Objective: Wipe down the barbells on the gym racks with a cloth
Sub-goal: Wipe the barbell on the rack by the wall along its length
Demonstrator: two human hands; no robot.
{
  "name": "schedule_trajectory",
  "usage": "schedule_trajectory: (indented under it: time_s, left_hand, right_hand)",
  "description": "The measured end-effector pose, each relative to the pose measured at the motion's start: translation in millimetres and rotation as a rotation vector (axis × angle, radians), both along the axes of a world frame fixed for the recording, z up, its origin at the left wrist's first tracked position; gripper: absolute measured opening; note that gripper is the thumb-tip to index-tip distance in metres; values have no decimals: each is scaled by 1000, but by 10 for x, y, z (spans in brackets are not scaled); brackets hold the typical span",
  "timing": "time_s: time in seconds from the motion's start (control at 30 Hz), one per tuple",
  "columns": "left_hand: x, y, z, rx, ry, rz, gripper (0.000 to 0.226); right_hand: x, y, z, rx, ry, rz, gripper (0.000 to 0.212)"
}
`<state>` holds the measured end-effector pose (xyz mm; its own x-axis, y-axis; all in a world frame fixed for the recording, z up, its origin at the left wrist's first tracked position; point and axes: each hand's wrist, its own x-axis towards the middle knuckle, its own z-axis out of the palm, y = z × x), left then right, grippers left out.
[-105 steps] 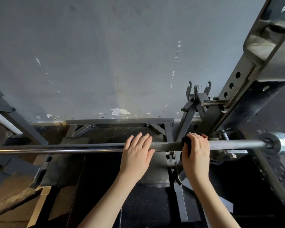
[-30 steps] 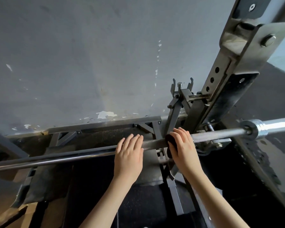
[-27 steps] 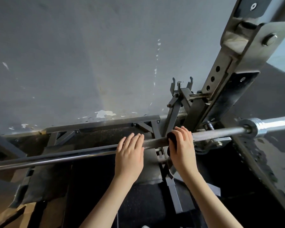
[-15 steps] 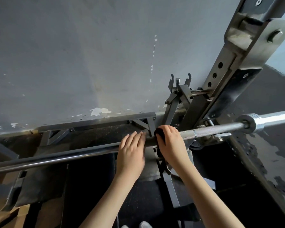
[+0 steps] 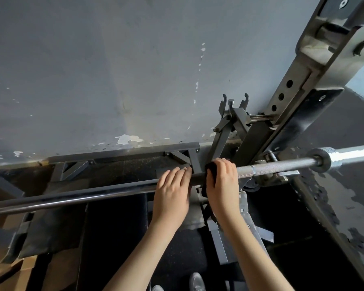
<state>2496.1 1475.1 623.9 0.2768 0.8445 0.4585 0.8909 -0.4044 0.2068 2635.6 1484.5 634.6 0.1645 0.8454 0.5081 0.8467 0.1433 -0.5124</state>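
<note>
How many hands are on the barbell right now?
2. The left hand rests flat on the barbell; the right hand, just beside it, grips the cloth around the bar.

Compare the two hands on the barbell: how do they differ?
The left hand rests flat on the barbell, fingers nearly straight; the right hand curls over it. The right hand grips a dark cloth against the bar; the left hand holds nothing. The right hand is nearer the rack upright than the left hand. Both lie palm-down, side by side.
</note>
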Motion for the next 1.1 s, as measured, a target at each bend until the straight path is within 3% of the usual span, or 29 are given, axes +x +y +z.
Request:
schedule_trajectory:
  time_s: [0.13,0.23,0.33,0.5,0.63,0.7,0.83,0.97,1.1]
  left_hand:
    - [10,-32,-17,-16,12,15,61]
    - [14,-18,-23,-5,13,31,50]
    - [41,-10,-28,12,29,62,45]
    - [107,16,-9,13,64,121,41]
    - [211,153,4,26,149,69,45]
    - [361,210,7,16,166,26,48]
    - [587,234,29,-13,160,10,52]
    - [565,229,21,14,145,18,46]
    - [598,213,30,-12,130,16,43]
  right_hand:
    - [126,-89,-42,24,-126,203,20]
    - [507,43,29,45,-77,62,9]
    - [417,32,33,61,-10,-26,11]
    - [542,-14,-12,8,-149,248,25]
    - [865,59,78,-19,38,20,18]
    - [681,15,60,16,45,-21,26]
    - [672,-65,-9,3,-34,175,47]
    - [951,-4,43,26,178,7,25]
    - [663,-44,-85,84,122,51,19]
